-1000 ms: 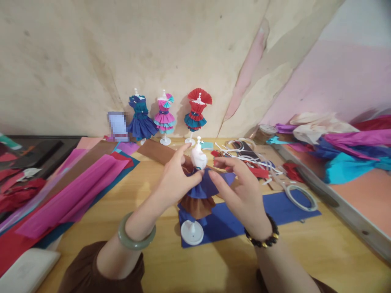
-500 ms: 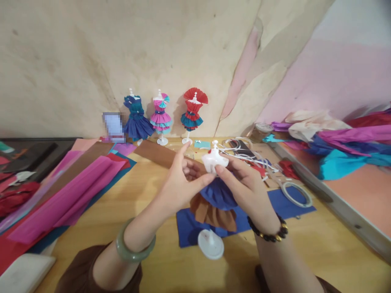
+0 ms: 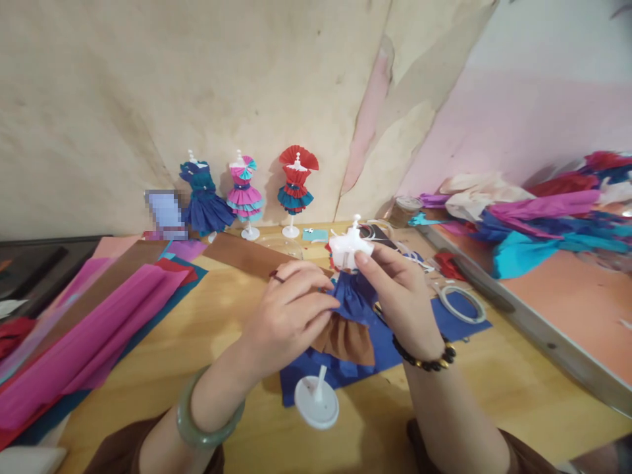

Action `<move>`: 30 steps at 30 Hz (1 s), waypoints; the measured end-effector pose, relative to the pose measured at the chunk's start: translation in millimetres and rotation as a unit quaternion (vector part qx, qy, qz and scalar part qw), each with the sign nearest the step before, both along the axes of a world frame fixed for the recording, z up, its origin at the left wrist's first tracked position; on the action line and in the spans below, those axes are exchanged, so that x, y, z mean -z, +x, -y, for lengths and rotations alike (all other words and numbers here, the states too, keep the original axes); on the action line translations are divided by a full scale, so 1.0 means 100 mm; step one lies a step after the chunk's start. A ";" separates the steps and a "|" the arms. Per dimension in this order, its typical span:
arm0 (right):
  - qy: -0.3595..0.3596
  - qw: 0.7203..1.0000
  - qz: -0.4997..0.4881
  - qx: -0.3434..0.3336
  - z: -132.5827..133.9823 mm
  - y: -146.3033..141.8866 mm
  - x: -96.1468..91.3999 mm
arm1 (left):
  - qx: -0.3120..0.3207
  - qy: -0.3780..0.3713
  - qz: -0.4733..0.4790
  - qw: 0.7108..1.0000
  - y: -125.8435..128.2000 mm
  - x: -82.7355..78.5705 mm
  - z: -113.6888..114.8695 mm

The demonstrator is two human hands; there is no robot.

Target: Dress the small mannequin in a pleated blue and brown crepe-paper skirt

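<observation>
One white mannequin (image 3: 348,251) is leaning over the table (image 3: 197,342); the right hand (image 3: 402,289) is pinching its torso (image 3: 343,255); the left hand (image 3: 289,316) is curling loosely before its blue-and-brown skirt (image 3: 348,339) (whether gripping it, I cannot tell).

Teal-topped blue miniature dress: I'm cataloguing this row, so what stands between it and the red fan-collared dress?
In the head view, a tiered pink-and-turquoise miniature dress on a white round-based stand is between them.
</observation>
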State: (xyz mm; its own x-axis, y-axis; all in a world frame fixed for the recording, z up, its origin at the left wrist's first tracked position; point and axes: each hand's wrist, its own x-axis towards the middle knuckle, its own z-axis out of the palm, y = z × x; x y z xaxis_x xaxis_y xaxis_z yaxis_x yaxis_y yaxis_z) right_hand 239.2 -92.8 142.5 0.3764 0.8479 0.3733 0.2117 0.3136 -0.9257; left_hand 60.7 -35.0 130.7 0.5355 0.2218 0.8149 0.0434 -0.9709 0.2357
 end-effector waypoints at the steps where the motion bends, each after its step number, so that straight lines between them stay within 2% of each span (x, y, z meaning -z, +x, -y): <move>1: 0.004 1.000 -0.005 0.004 0.00 -0.01 -0.01 | -0.003 0.024 0.007 1.000 0.00 0.02 -0.01; 5: 0.026 0.999 -0.033 0.015 0.01 -0.03 -0.03 | -0.019 0.117 0.020 0.993 -0.04 0.07 -0.02; 9: 0.043 0.998 -0.032 0.015 0.02 -0.03 -0.03 | -0.044 0.201 0.031 0.978 -0.08 0.04 0.01; 13: 0.062 0.998 -0.026 0.010 0.03 -0.01 -0.03 | -0.050 0.247 0.032 0.967 -0.09 -0.01 0.04; 19: 0.068 0.997 -0.028 0.014 0.03 -0.01 -0.02 | -0.045 0.223 0.011 0.974 -0.04 0.00 0.01; 24: 0.075 0.996 -0.017 0.045 0.02 0.02 -0.02 | -0.033 0.203 -0.058 0.977 -0.02 0.01 -0.04; 27: 0.082 0.994 -0.012 0.064 0.01 0.04 -0.01 | -0.030 0.160 -0.106 0.981 -0.04 -0.02 -0.06; 30: 0.086 0.993 -0.006 0.081 0.01 0.06 0.00 | -0.032 0.112 -0.064 0.991 -0.05 -0.04 -0.06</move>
